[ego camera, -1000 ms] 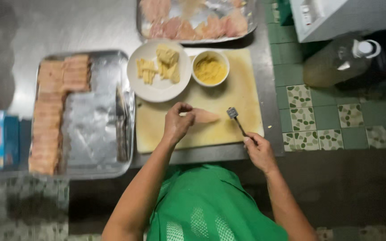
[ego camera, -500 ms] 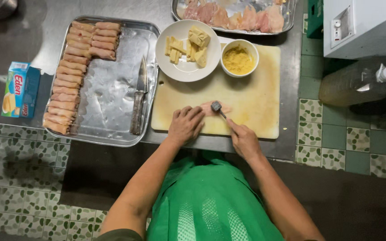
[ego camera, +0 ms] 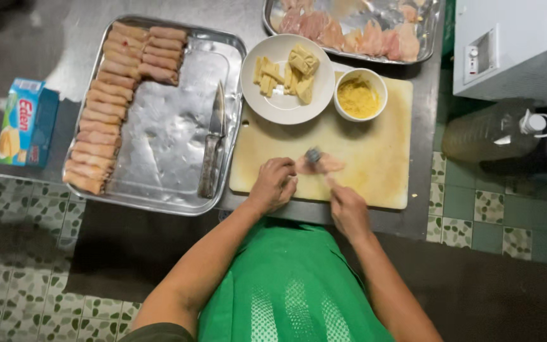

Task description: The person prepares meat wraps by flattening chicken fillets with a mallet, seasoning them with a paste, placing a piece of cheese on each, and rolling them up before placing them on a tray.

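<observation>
A pale slice of raw meat [ego camera: 324,164] lies on the yellowish cutting board [ego camera: 381,158]. My left hand [ego camera: 273,185] presses on the slice's left end with curled fingers. My right hand [ego camera: 347,209] grips a fork [ego camera: 314,156], whose blurred head rests on the meat. Behind the board stand a white plate [ego camera: 286,104] with cheese sticks and a small white bowl [ego camera: 359,96] of yellow filling.
A steel tray [ego camera: 166,145] on the left holds rows of rolled meat and a knife [ego camera: 212,145]. Another tray [ego camera: 349,28] of raw meat slices sits at the back. A blue box [ego camera: 26,123] lies far left, an oil jug [ego camera: 501,133] on the floor at right.
The view has shifted and come closer. My right hand brought the fork from the board's right side onto the meat slice; my left hand stays on the slice.
</observation>
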